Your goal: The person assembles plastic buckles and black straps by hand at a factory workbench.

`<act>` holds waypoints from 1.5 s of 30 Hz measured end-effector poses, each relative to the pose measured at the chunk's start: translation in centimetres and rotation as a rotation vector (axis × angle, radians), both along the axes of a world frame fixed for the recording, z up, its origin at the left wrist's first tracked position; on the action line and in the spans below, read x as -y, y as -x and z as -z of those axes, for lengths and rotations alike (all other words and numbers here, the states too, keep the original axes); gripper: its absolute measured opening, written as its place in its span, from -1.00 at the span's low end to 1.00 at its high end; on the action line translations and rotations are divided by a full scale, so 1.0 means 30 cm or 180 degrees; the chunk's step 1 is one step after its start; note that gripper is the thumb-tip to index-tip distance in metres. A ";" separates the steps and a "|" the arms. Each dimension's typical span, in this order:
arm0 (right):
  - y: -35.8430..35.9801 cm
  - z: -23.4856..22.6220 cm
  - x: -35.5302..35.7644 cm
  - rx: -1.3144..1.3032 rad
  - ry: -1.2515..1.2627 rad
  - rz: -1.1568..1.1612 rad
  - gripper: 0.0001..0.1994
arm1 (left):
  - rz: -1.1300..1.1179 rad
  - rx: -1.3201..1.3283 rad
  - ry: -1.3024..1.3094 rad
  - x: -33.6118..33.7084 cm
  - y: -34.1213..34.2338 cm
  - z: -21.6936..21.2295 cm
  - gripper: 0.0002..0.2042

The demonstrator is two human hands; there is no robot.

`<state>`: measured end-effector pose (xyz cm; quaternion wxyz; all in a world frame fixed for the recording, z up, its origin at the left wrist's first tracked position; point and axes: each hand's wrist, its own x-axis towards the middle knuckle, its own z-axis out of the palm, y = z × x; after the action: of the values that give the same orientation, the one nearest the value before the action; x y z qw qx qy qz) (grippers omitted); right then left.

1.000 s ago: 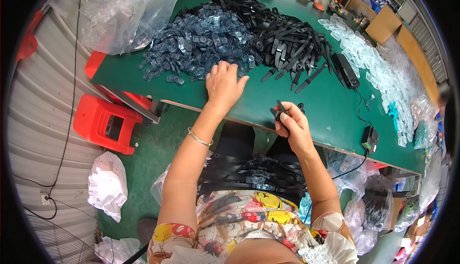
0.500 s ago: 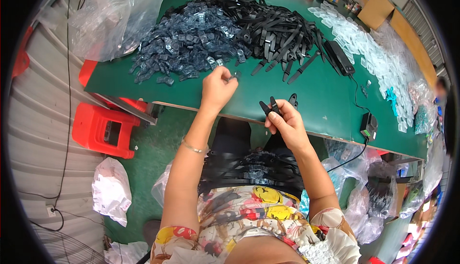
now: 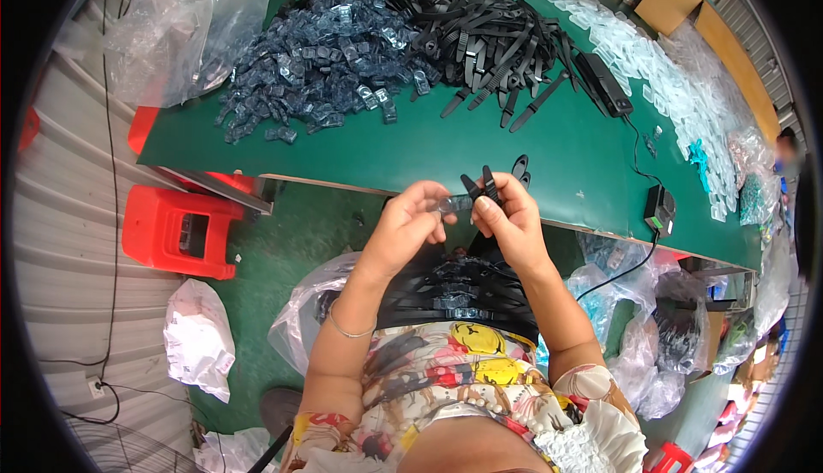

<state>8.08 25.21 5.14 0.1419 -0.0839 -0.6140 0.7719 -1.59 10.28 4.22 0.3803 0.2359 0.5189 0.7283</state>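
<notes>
My left hand (image 3: 405, 226) pinches a translucent grey-blue plastic watch case (image 3: 455, 204) between thumb and fingers. Its far end meets the black watch straps (image 3: 489, 183) gripped in my right hand (image 3: 514, 222); whether the parts are joined I cannot tell. Two strap ends stick up past my right thumb, and rounded black ends (image 3: 520, 166) show behind the fingers. Both hands are close together over the table's front edge. Across my lap lie several black straps with translucent cases (image 3: 463, 300) among them.
On the green table (image 3: 343, 157) are a heap of translucent cases (image 3: 317, 66), a heap of black straps (image 3: 493, 40) and a spread of clear plastic pieces (image 3: 677, 113). A corded black box (image 3: 659, 209) sits at right. A red stool (image 3: 176, 231) stands at left.
My left hand has come back from the edge of the case heap, bringing a case to the straps in my right hand. The right hand keeps its grip. The view has shifted slightly.
</notes>
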 end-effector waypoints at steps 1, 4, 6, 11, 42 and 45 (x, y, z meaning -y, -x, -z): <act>-0.004 -0.005 0.006 0.0012 -0.0001 0.0000 -0.81 | 0.0146 0.0109 0.0030 0.002 -0.009 0.000 -0.73; -0.017 -0.023 0.030 -0.0191 -0.0286 -0.0037 -0.81 | 0.0113 0.0299 0.0015 0.005 -0.051 0.012 -0.76; -0.026 -0.006 0.035 -0.0325 -0.0891 0.0184 -0.81 | 0.0084 0.0461 -0.0142 0.005 -0.078 0.013 -0.78; -0.042 -0.035 0.043 -0.1114 -0.3245 0.0651 -0.75 | -0.0009 0.1572 -0.0835 0.025 -0.113 -0.021 -0.77; -0.040 -0.056 0.033 -0.0739 -0.2637 0.0083 -0.83 | -0.0531 0.0016 0.0029 0.029 -0.163 0.004 -0.88; -0.032 -0.048 0.043 -0.0772 -0.2828 0.0204 -0.87 | -0.0886 -0.1065 0.0339 0.018 -0.166 -0.012 -0.90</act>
<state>9.03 23.92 6.57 0.2586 0.0570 -0.8614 0.4334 3.40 9.73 4.58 0.1967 0.2592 0.6400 0.6961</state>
